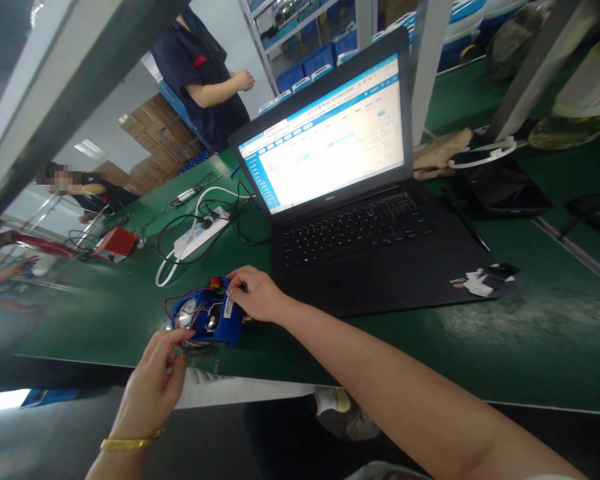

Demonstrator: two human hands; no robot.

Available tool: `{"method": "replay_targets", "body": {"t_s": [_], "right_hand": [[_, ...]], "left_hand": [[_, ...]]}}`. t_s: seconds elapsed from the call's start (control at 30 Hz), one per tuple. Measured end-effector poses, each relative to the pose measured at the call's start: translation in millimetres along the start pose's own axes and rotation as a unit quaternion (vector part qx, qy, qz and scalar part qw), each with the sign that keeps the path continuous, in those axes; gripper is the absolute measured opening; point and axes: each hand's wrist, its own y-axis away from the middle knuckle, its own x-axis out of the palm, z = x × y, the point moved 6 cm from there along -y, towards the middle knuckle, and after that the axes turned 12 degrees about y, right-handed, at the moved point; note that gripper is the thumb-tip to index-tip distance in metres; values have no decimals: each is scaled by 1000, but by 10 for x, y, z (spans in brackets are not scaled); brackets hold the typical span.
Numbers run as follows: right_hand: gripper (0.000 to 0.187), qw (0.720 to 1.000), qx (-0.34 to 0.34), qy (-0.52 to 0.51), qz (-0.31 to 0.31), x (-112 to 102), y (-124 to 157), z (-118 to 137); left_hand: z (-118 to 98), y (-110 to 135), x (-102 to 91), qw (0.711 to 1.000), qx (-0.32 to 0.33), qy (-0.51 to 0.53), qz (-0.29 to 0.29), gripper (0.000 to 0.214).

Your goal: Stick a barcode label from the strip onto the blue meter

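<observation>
A blue plastic housing (233, 328) with its inside exposed sits on the green workbench, just in front of the laptop. Thin red, yellow and dark wires loop out of it, and a round clear part (186, 312) shows at its left. My right hand (255, 293) grips the far right side, thumb and fingertips at a small white barcode label (229, 305). At the near left edge, my left hand (163, 367) pinches the housing or its wires; the exact contact is partly hidden. A yellow band circles the left wrist.
An open laptop (350, 267) fills the bench's middle, with crumpled label scraps (485, 280) on its corner. Left of it lie a white power strip (201, 233) with cables, an electric screwdriver (185, 196) and a red box (116, 245). Another person (200, 80) stands beyond the bench.
</observation>
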Motion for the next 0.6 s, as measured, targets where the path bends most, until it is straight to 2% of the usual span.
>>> {"method": "replay_targets", "body": {"t_s": [0.07,0.23,0.6], "right_hand": [[17,1000,0,1,-3,-11,4,11],[19,1000,-12,1,-24,-1,16,22],[15,996,-32,-24,-76,86,86,-16]], "left_hand": [[1,1,-5,1000,3,-1,-2,24],[58,-14,-4,998,57,-34,15,24],[110,6,-24,998,54,-30,12,24]]}}
